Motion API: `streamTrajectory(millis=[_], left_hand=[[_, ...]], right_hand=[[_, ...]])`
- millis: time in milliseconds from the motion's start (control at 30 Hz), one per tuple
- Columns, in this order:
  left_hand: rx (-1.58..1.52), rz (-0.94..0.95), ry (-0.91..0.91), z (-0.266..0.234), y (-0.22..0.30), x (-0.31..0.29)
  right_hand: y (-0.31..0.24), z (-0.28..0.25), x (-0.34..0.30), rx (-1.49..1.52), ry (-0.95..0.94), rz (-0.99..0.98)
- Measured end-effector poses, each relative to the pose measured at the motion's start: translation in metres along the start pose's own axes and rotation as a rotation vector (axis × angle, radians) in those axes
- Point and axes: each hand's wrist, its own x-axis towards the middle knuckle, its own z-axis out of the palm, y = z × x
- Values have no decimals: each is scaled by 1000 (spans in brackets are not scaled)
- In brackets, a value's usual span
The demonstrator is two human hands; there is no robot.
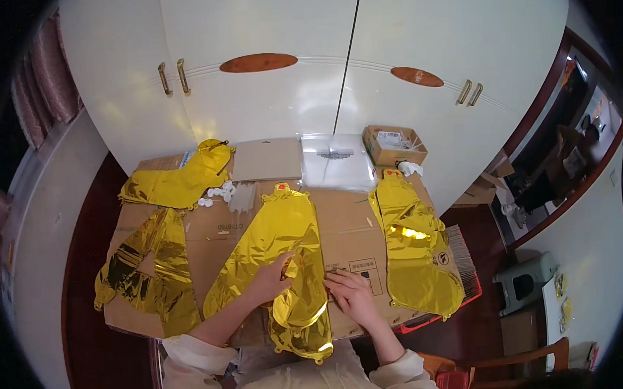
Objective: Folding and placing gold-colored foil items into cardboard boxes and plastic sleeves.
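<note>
Around the cardboard-covered bench (pixel 351 224), a lot is crowding in. White cupboards (pixel 269 26) are standing along its far side, and at the back a grey board (pixel 266 162) is lying beside clear bags (pixel 338 169), with an open carton (pixel 395 148) next to them. White caps (pixel 219 193) and pale strips (pixel 242 197) are sitting close by. Two gold foils, an upper one (pixel 175 179) and a lower one (pixel 172 270), are taking up the left; a third foil (pixel 418 259) is covering the right, near a rack of thin rods (pixel 461 254). A stool (pixel 527 282) is standing beyond, and a chair (pixel 534 358) is showing at lower right.

The middle foil (pixel 285 220) is lying between these, its bottom end hanging over the near edge toward the person's lap. It is gleaming, creased and flat, broad on the left, with a red dot on its top tab and bunched folds lower down. The left forearm is crossing it, hiding part. The left hand (pixel 268 280) is curling its fingers at those folds; I cannot tell whether its grip is pinching them. The right hand (pixel 351 295) is resting by the foil's right edge, its grip loosely spread.
</note>
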Motion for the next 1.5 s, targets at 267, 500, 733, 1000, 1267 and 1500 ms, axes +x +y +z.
streamTrajectory(millis=[267,500,733,1000,1267,1500], left_hand=[[71,7,22,1,-3,-2],[108,-7,14,1,1,-1],[97,2,20,2,-1,1],[101,-5,14,3,-4,3],[517,126,128,-2,18,-3],[700,735,54,23,32,16]], right_hand=[[0,6,-6,-58,-26,-58],[-6,7,-7,-70,-34,-52],[-6,8,-10,-114,-55,-65],[-8,7,-10,-128,-53,-80],[-7,8,-11,-159,-74,-98],[-8,8,-11,-162,-76,-101]])
